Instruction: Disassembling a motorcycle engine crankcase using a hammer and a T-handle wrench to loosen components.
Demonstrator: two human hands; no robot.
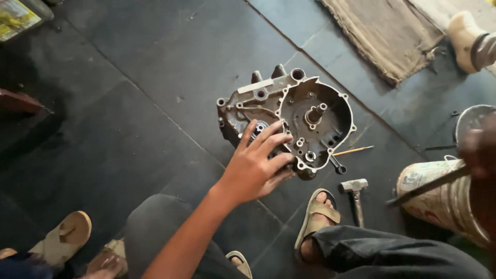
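A grimy metal engine case half [289,116] lies open side up on the dark tiled floor, with a short shaft [315,113] standing up in its round chamber. My left hand [256,165] rests palm down on the case's near edge, its fingers spread over a small gear and the rim. It grips nothing. At the right edge of the view my right hand [479,147] is blurred and closed around a long dark bar [426,187] that slants down to the left over a bucket.
A small hammer [354,190], a spanner end [338,167] and a thin orange stick [354,151] lie just right of the case. A stained white bucket [439,204] and a metal pan [473,120] stand at right. My sandalled foot [315,217] is near. Another person's foot [464,33] rests by a burlap mat [382,31].
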